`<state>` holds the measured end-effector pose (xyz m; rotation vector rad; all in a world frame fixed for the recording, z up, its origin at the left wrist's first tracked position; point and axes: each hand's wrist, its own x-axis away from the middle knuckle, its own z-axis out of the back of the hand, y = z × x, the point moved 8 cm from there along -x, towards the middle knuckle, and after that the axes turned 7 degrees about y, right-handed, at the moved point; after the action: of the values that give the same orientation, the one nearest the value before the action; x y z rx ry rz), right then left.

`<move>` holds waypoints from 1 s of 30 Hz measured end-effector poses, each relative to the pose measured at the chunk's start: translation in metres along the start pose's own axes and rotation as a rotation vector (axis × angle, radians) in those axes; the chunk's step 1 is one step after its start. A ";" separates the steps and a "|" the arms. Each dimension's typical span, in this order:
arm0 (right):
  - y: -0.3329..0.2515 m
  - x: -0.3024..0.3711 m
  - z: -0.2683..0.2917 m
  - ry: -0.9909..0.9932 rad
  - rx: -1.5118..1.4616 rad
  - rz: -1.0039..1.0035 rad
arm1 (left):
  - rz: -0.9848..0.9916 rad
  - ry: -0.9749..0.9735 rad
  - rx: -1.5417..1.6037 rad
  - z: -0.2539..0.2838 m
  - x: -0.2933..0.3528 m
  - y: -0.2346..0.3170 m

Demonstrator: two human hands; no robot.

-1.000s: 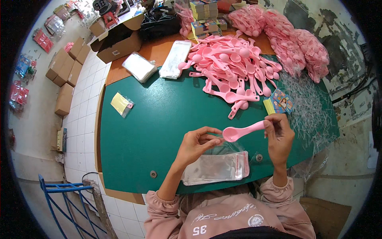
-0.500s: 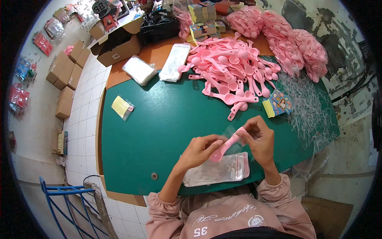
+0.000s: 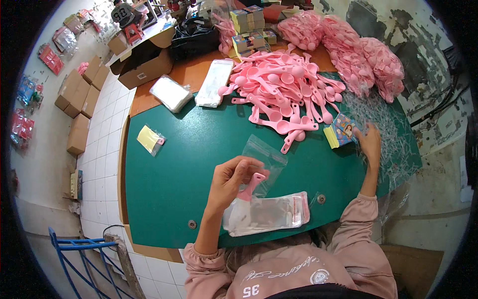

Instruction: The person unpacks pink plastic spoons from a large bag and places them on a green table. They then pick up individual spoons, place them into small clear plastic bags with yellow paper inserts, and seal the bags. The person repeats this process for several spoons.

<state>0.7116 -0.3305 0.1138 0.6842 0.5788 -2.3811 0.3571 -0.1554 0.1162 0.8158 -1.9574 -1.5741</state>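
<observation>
My left hand (image 3: 226,184), over the near middle of the table, is closed on a pink measuring spoon (image 3: 255,183) and a clear plastic bag (image 3: 269,162). The spoon's handle end shows beside the fingers; I cannot tell whether the spoon lies inside the bag. Reaching out to the right, my right hand (image 3: 369,143) has its thumb and fingers apart at the right edge of a stack of printed cards (image 3: 342,130) with yellow edges. Below my left hand lies a pile of flat clear bags (image 3: 279,213). A large heap of pink spoons (image 3: 284,87) sits beyond.
A bagged yellow card with a pink piece (image 3: 150,140) lies at left. White bag packs (image 3: 172,93) and an open carton (image 3: 146,67) stand farther back. Clear plastic strips (image 3: 386,129) cover the right side, below bulging bags of pink spoons (image 3: 348,55). A blue metal frame (image 3: 82,244) stands lower left.
My right hand has let go of the spoon and bag and moved right to the card stack. My left hand, still holding them, has shifted slightly left and up.
</observation>
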 end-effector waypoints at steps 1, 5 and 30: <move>0.010 0.002 -0.017 -0.214 -0.111 -0.123 | 0.002 0.008 0.003 0.002 0.001 0.000; 0.008 0.006 -0.007 -0.151 -0.207 -0.184 | 0.059 0.020 -0.049 0.001 0.000 -0.007; -0.186 0.045 0.081 -0.570 -1.033 0.057 | 0.079 -0.134 -0.297 -0.022 -0.007 -0.012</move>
<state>0.5348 -0.2566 0.1943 -0.4056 1.3099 -1.7244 0.3788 -0.1671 0.1091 0.5191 -1.7599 -1.8543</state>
